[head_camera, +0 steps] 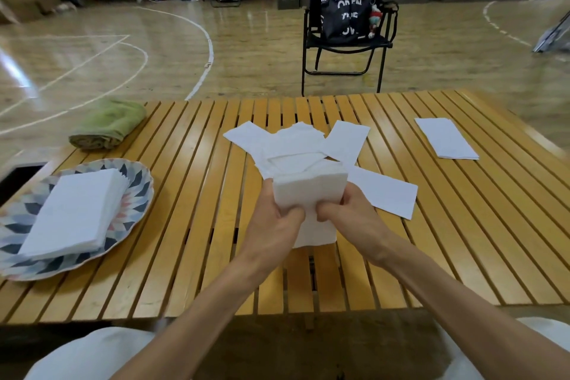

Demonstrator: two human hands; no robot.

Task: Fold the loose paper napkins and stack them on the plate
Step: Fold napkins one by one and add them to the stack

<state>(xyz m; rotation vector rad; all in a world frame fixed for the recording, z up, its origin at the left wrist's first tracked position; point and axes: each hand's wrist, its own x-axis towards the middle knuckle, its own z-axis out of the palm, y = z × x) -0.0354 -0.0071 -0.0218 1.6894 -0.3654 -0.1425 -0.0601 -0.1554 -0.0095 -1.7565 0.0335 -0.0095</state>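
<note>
Here the slatted wooden table (185, 225) carried a scalloped plate (135, 176) with a geometric pattern, bearing a squared stack of folded napkins (74, 213). Loose white napkins (382, 191) lay mid-table. Above them the left hand (274, 225) and right hand (351, 216) both pinched a soft, bulging napkin (308, 185). A backpack (348, 0) beyond read "OPEN".
</note>
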